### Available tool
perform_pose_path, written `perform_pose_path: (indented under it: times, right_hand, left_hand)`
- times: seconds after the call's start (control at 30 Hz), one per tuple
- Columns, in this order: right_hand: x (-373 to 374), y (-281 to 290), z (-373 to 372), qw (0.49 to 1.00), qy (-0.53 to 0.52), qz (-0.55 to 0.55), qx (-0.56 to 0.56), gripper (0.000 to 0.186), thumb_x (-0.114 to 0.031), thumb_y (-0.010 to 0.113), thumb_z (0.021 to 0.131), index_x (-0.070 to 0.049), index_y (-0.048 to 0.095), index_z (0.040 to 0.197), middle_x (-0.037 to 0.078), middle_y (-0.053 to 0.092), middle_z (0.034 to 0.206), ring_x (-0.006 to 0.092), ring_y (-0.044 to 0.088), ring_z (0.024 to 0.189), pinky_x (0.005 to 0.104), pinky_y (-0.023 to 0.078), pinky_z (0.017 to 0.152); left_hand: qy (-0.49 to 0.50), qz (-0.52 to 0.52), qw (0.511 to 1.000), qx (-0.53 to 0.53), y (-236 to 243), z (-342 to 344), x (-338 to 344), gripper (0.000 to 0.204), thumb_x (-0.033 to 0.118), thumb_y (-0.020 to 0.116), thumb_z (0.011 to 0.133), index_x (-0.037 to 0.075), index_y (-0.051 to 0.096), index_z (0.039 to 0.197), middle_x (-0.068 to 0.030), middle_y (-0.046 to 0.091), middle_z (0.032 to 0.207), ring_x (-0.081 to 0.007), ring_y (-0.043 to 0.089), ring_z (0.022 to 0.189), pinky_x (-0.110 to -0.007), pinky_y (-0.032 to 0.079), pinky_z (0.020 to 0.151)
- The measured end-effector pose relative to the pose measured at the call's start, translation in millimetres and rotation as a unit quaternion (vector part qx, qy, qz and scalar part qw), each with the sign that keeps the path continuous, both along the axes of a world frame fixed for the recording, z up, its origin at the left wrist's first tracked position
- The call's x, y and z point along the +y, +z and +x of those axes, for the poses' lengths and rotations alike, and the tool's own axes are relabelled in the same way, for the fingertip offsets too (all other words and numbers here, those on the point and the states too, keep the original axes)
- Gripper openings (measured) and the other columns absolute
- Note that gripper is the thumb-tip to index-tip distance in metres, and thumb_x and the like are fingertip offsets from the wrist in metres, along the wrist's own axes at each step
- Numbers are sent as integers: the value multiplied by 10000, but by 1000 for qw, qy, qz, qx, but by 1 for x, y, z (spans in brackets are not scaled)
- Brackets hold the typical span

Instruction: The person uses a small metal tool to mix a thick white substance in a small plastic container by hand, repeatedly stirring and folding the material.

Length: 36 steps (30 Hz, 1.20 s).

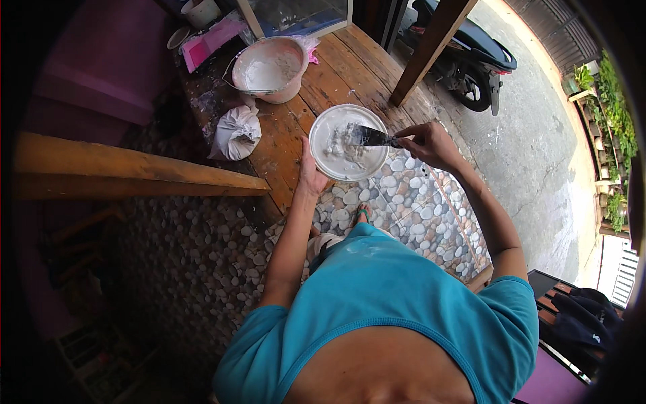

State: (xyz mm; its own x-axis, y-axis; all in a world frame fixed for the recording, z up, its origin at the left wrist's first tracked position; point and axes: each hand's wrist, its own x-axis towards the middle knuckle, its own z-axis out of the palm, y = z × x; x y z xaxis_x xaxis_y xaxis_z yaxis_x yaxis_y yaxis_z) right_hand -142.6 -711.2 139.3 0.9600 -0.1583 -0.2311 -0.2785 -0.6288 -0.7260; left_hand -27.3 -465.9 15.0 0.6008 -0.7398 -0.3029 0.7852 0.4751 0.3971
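Observation:
My left hand (311,170) grips a round white plastic lid (325,163) by its left rim, holding it up at the edge of the wooden table. White paste (346,147) is smeared and heaped over the middle of the lid. In my right hand (427,144) is the handle of a putty knife (372,137), my fingers closed round it. Its dark, wide blade points left and rests in the paste. The fingers of my left hand under the lid are hidden.
A bucket (286,82) with white residue stands on the wooden table (334,67), with a crumpled white bag (237,132) nearer me and a pink tray (212,42) behind. A wooden post (431,50) rises at right, before a parked motorbike (471,67). A yellow beam (141,167) juts from the left.

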Motion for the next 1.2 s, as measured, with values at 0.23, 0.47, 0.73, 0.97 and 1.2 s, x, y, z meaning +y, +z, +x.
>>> perform_pose_path:
  times: [0.23,0.47,0.73,0.97,1.2]
  right_hand:
    - [16,11,4,999,2,-22,-31,179,-228,681,797,-101,732,913,123,669,694,242,649,614,353,495,578]
    - [2,-2,5,997,-1,-79,-24,207,-249,692,792,-88,732,917,126,679,715,235,654,623,350,497,587]
    - [18,3,4,996,17,-80,-26,202,-259,688,801,-89,735,900,130,668,688,246,649,612,351,494,588]
    - [25,-9,2,993,53,-79,-70,204,-227,677,830,-68,717,951,63,572,520,119,483,419,306,348,440]
    - [31,1,-2,998,49,-33,-17,180,-259,694,790,-123,736,898,120,661,659,250,646,600,353,493,579]
  left_hand:
    - [4,22,999,-34,-3,-5,2,753,640,240,927,97,266,1448,-141,344,1447,-312,362,1317,-515,337,1065]
    - [-11,-24,999,-26,-5,-7,1,749,636,231,931,97,261,1450,-147,344,1445,-313,362,1317,-511,325,1073]
    - [-5,7,999,-41,-3,-7,3,753,635,223,932,86,264,1446,-161,343,1443,-317,361,1319,-499,338,1068]
    - [-13,4,999,-41,-3,-10,1,754,634,222,933,79,271,1442,-162,368,1428,-318,364,1319,-501,349,1062]
    - [2,6,1000,-27,-5,-12,5,741,620,222,941,77,268,1443,-164,353,1440,-322,373,1311,-512,332,1069]
